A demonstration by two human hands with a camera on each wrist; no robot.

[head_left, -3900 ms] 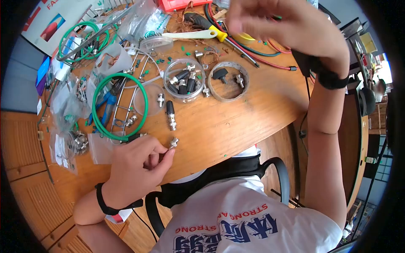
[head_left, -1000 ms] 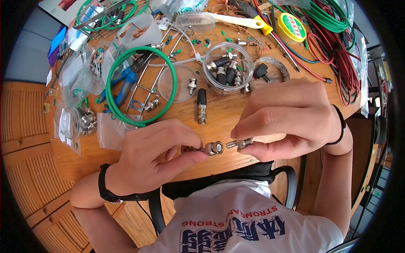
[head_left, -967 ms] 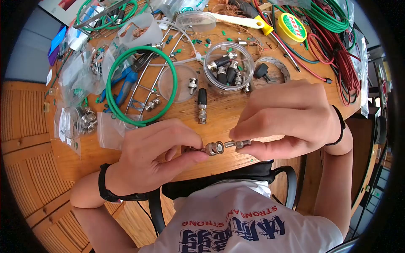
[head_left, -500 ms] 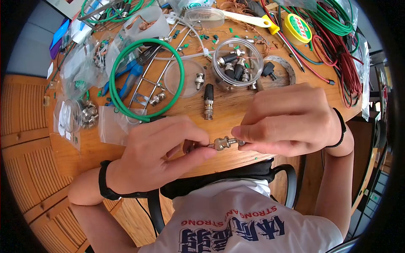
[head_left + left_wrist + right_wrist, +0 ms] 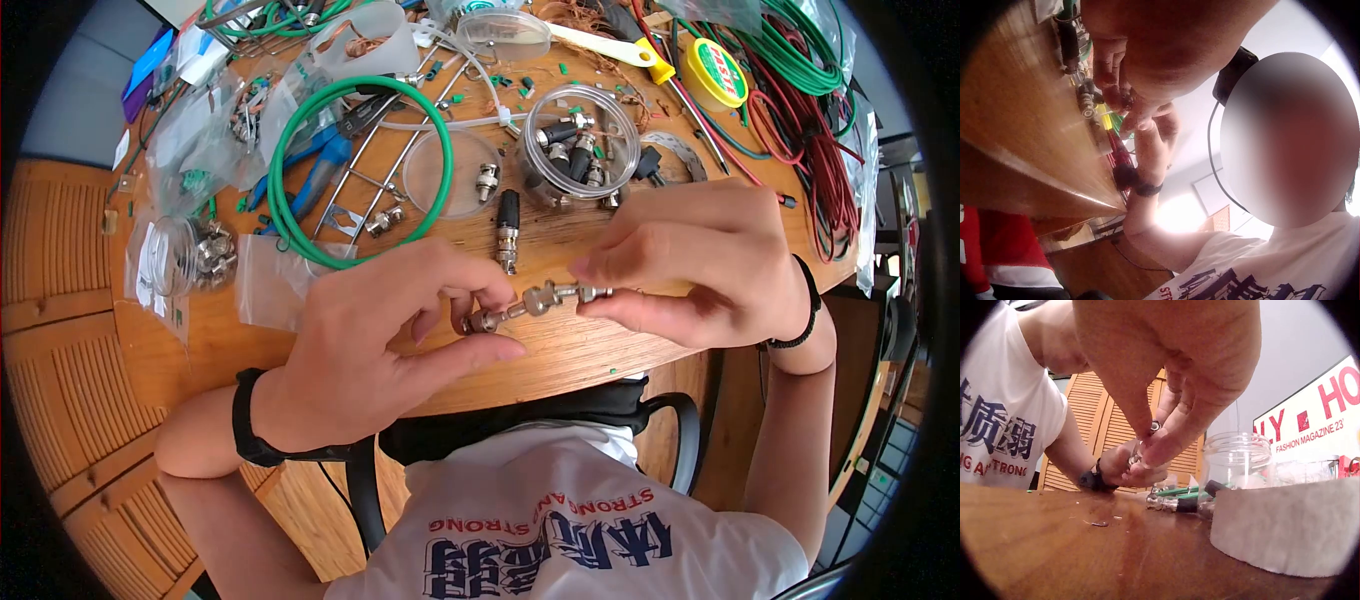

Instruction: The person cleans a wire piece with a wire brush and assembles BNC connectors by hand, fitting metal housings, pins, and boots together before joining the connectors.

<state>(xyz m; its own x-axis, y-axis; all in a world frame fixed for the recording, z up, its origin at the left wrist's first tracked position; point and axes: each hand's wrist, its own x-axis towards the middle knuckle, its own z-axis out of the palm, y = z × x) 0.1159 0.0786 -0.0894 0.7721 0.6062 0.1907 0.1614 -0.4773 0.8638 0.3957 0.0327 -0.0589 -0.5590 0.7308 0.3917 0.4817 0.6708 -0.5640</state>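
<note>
Above the table's front edge, my hands hold small metal BNC connectors that line up end to end. At the right end, the thumb and index finger of my right hand pinch the connector. The curled fingers of my left hand lie against the left end, its thumb spread below. In the right wrist view, the fingers of my right hand cover much of the metal. Just beyond the hands lies a BNC plug with a black sleeve. Another metal connector sits on a clear lid.
A clear jar of black-sleeved plugs stands behind my right hand, beside a ring-shaped strip. A green cable loop lies over blue-handled pliers and a wire rack. Red wires and a yellow paste tub are at the back right.
My right hand came down from the back right with a connector. A second ago the connectors faced each other with a gap; now they join in line. My left thumb has spread away.
</note>
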